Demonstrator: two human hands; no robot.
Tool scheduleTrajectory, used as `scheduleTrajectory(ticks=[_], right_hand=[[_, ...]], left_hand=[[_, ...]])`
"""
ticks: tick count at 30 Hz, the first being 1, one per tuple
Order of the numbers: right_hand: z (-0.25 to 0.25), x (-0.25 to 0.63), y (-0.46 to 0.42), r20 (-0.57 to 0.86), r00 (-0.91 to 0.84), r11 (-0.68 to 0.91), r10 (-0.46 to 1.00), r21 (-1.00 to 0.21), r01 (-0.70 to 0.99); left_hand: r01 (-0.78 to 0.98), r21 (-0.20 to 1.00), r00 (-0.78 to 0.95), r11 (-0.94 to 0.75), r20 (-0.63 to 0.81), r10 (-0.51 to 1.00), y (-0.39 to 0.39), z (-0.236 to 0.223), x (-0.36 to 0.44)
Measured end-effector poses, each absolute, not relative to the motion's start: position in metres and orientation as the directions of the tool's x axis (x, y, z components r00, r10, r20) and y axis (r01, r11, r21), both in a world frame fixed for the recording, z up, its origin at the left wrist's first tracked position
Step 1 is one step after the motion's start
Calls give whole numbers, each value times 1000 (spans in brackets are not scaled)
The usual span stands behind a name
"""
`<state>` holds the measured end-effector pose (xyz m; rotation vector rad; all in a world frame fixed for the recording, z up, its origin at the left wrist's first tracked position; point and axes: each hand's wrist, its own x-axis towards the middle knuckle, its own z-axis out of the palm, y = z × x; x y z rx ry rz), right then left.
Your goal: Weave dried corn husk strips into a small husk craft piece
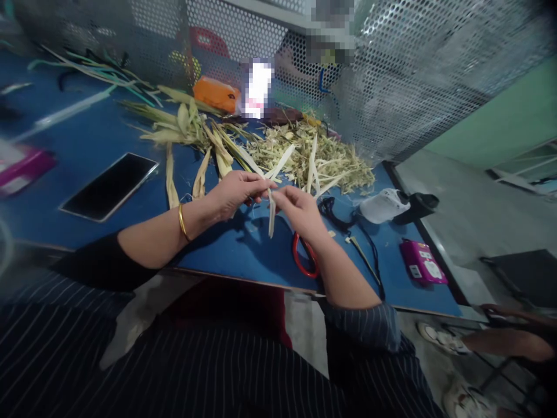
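Pale corn husk strips (281, 162) cross one another between my hands, fanning upward, with one end hanging down. My left hand (237, 194), a gold bangle at its wrist, pinches the strips where they meet. From the other side, the thumb and fingers of my right hand (300, 212) close on the same strips, close to the left fingertips. Red-handled scissors (297, 260) lie partly hidden under my right wrist. Loose pale strips (312, 168) lean on a heap of shredded husk (343, 162) just beyond. Whole dried husks (224, 154) lie past my left hand.
On the blue table (243, 261) are a black phone (111, 186), an orange packet (215, 94), a white cup-like item (383, 206), a black cord (335, 213) and a magenta pack (422, 262). A perforated metal screen (391, 75) stands behind. Another person's leg (509, 343) shows at lower right.
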<state>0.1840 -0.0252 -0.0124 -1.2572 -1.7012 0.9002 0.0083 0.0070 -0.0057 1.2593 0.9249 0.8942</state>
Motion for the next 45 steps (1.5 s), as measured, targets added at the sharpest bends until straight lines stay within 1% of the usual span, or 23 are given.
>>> scheduleTrajectory(ticks=[1, 2, 4, 7, 9, 12, 14, 16, 19, 21, 22, 24, 25, 26, 27, 28, 29, 31, 33, 36, 39, 41, 45], right_hand=[[-15, 182, -25, 139, -226, 217, 964, -903, 371], [-17, 180, -24, 112, -261, 205, 959, -909, 363], [-20, 180, -24, 114, -294, 223, 949, -901, 371], [-20, 184, -22, 137, -296, 259, 945, -867, 427], [-20, 187, -20, 133, -275, 243, 952, -874, 421], [-23, 187, -17, 134, -234, 206, 963, -927, 314], [-26, 186, -16, 138, -210, 193, 968, -943, 273], [-28, 185, -16, 163, -170, 208, 972, -932, 298], [-26, 188, -15, 247, -71, 256, 966, -905, 339], [-23, 191, -15, 300, 0, 281, 954, -891, 356], [-21, 193, -15, 324, 27, 291, 946, -880, 376], [-17, 195, -17, 373, 54, 312, 926, -839, 445], [-15, 196, -18, 398, 49, 326, 916, -811, 486], [-13, 196, -19, 423, 31, 346, 906, -779, 523], [-12, 196, -20, 444, 0, 369, 896, -745, 555], [-11, 196, -21, 460, -40, 396, 887, -713, 578], [-10, 196, -21, 470, -83, 423, 879, -685, 593], [-11, 196, -22, 479, -164, 470, 863, -640, 608], [-11, 196, -21, 489, -216, 504, 845, -594, 627], [-12, 197, -20, 524, -267, 547, 809, -503, 669], [-12, 197, -19, 561, -316, 592, 765, -419, 688], [-12, 197, -19, 574, -339, 612, 745, -386, 690], [-13, 197, -19, 600, -308, 595, 738, -364, 717]], left_hand=[[-38, 996, 353, 80, -62, 934, 8, -8, 9], [-34, 997, 336, 69, -54, 940, 8, -10, 9], [-31, 998, 304, 59, -47, 952, 8, -12, 11], [-34, 997, 277, 65, -53, 960, 7, -14, 13], [-38, 997, 297, 74, -59, 953, 6, -13, 13], [-49, 995, 342, 84, -62, 938, 6, -14, 12], [-33, 998, 343, 58, -43, 938, 6, -15, 12], [-14, 1000, 336, 24, -18, 942, 5, -16, 13], [-6, 1000, 315, 18, -15, 949, 6, -14, 14], [5, 1000, 212, -11, 10, 977, 10, -12, 13], [19, 998, 104, -52, 50, 993, 12, -11, 12], [89, 983, -143, -160, 171, 975, 16, -8, 7], [162, 961, -223, -223, 256, 941, 17, -7, 5], [245, 925, -236, -292, 349, 907, 18, -5, 3], [311, 881, -183, -357, 424, 887, 18, -4, 1], [357, 839, -91, -410, 468, 879, 18, -3, -1], [378, 811, 19, -447, 476, 879, 17, -2, -2], [359, 807, 235, -470, 409, 882, 15, -2, -1], [305, 845, 373, -439, 318, 871, 12, -2, 1], [178, 922, 435, -344, 240, 868, 9, -2, 4], [59, 989, 468, -135, 92, 879, 7, 0, 5], [40, 999, 491, -33, 9, 871, 7, 0, 5], [50, 999, 440, 13, -33, 898, 8, -3, 4]])
